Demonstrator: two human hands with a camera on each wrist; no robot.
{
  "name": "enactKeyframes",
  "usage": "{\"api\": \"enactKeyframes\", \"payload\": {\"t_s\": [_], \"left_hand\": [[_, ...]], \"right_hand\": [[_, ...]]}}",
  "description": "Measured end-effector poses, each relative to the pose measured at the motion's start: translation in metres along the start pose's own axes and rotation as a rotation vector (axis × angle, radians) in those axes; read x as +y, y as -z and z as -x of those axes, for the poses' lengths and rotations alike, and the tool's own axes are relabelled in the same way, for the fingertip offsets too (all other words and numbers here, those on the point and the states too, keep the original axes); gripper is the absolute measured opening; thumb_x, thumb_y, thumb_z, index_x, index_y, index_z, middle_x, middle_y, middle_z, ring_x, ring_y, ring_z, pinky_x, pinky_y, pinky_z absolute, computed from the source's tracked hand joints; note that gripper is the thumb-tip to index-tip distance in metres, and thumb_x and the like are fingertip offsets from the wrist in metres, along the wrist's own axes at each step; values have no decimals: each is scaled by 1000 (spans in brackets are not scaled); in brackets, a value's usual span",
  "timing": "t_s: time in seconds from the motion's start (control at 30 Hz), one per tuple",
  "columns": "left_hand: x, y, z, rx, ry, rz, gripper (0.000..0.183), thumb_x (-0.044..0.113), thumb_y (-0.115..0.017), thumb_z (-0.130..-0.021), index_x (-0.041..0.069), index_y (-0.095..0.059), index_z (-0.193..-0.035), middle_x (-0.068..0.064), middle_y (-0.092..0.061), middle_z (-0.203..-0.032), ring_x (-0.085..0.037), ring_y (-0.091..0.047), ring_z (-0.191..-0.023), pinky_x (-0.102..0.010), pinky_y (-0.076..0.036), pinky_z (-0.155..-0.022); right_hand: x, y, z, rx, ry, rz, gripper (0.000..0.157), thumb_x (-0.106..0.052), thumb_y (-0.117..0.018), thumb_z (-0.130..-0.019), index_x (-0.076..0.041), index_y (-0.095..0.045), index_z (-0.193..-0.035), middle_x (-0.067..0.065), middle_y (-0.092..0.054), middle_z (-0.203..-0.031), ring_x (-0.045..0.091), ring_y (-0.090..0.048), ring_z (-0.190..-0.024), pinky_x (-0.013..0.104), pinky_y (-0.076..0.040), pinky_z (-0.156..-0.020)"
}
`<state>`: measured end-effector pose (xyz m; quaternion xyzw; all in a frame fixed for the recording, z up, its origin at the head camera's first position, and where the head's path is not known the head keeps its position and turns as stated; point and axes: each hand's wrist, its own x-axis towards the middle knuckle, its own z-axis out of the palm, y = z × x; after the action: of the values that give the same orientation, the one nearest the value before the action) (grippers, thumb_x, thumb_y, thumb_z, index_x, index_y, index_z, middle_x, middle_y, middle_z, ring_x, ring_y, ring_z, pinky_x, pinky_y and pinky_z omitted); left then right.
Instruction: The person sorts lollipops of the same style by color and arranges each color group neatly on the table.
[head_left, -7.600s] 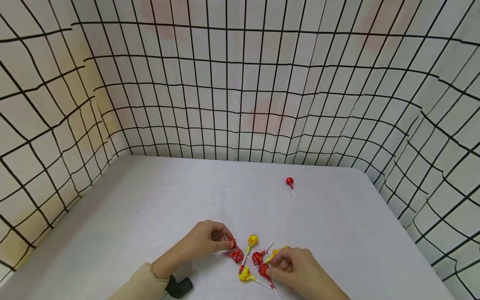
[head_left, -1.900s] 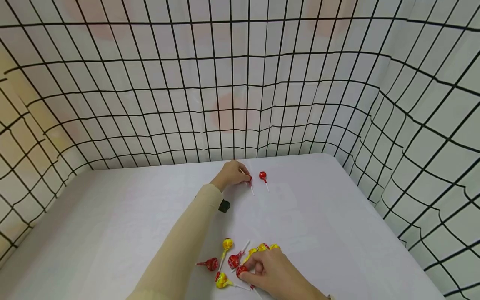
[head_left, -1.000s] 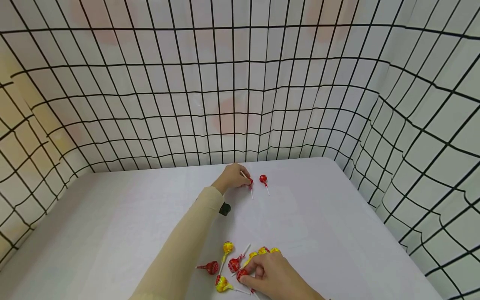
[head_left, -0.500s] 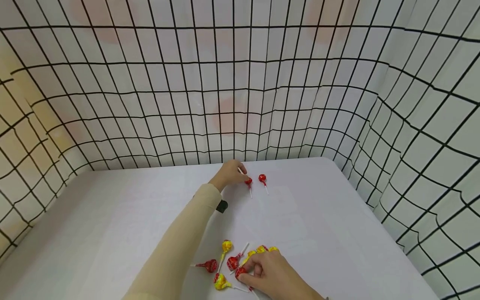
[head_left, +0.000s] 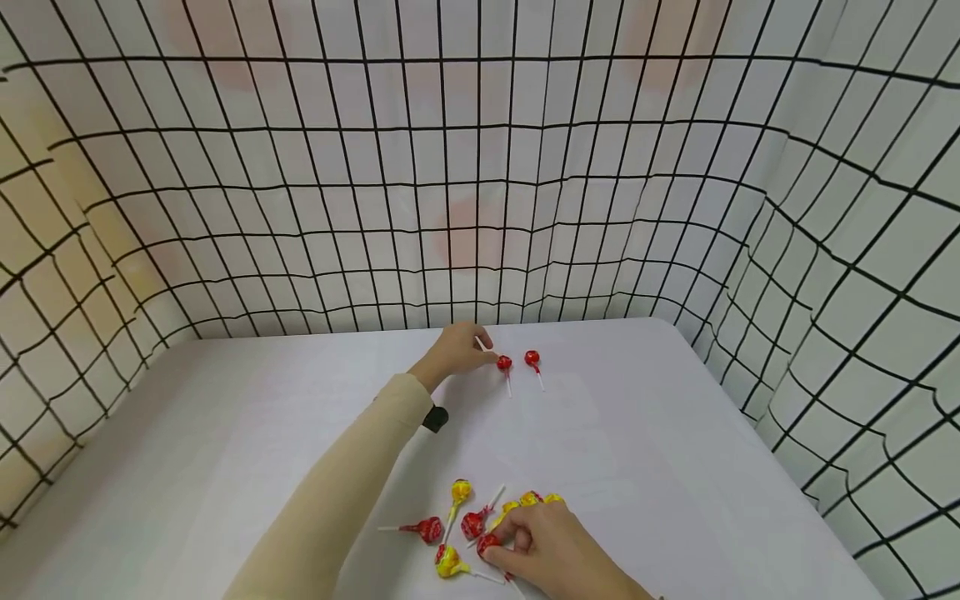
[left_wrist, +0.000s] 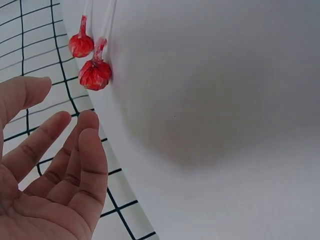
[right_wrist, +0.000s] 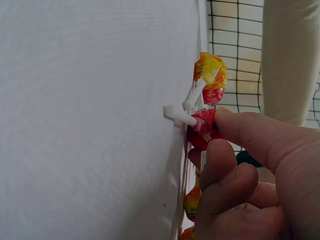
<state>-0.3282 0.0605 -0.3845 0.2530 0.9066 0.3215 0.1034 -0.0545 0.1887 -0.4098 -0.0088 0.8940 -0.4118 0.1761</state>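
Observation:
At the back of the table, my left hand (head_left: pixel 456 352) has its fingers spread beside a red lollipop (head_left: pixel 504 363). In the left wrist view a gap shows between those fingers and the red lollipop (left_wrist: pixel 95 75). Another red lollipop (head_left: pixel 532 357) lies just to its right, both sticks pointing toward me. Close to me, my right hand (head_left: pixel 558 550) pinches a red lollipop (right_wrist: pixel 202 127) by its wrapped head between thumb and finger. Its white stick (right_wrist: pixel 180 116) shows in the right wrist view. The fingers hide part of that lollipop.
Around the right hand lie a red lollipop (head_left: pixel 430 529), another red one (head_left: pixel 474 524), a yellow one (head_left: pixel 461 490) and a yellow-and-red one (head_left: pixel 450 562). Several yellow lollipops (head_left: pixel 531 498) are partly behind that hand. A black-grid wall (head_left: pixel 480 183) borders the white table (head_left: pixel 637 450).
My left hand has carried a red lollipop from the near group to the back, set it beside the other red one and let go. The right hand keeps its pinch.

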Motion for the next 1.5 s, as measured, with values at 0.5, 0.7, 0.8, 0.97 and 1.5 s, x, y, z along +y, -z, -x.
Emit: {"api": "enactKeyframes", "payload": {"t_s": [0.5,0.7,0.8,0.97,1.5], "left_hand": [[-17,15,30,31,-62,12,23,27,-79,-97,9,-78,-110,-6,-77,-99,-19,-67,-92,-30,-53,-79],[-19,22,48,56,-69,50,19,26,-79,-97,10,-80,-105,-4,-75,-93,-15,-65,-81,-27,-50,-70],[-20,25,57,48,-73,70,17,26,-78,-97,10,-80,-104,-3,-74,-90,-14,-65,-77,-26,-50,-68],[-23,28,74,30,-82,88,16,27,-78,-98,11,-79,-104,-1,-73,-88,-14,-64,-76,-26,-51,-68],[-34,25,148,-103,-195,126,12,25,-80,-97,14,-79,-103,6,-73,-88,-10,-64,-79,-23,-54,-73]], "right_hand": [[1,-1,-1,-9,4,6,17,-31,-86,-91,-15,-81,-92,-6,-48,-59,9,-46,-60,20,-30,-55],[1,-1,-1,-6,-8,0,16,-32,-86,-91,-17,-81,-92,-6,-49,-61,10,-48,-64,20,-30,-55],[1,0,0,-7,-7,-9,16,-33,-86,-91,-17,-81,-93,-5,-49,-62,10,-48,-65,21,-30,-55],[2,-1,0,-7,16,-16,16,-33,-86,-91,-18,-81,-92,-6,-49,-63,9,-48,-65,21,-32,-56],[4,-1,-2,-9,49,2,17,-34,-86,-91,-19,-80,-92,-6,-51,-64,9,-49,-67,21,-34,-57]]}}
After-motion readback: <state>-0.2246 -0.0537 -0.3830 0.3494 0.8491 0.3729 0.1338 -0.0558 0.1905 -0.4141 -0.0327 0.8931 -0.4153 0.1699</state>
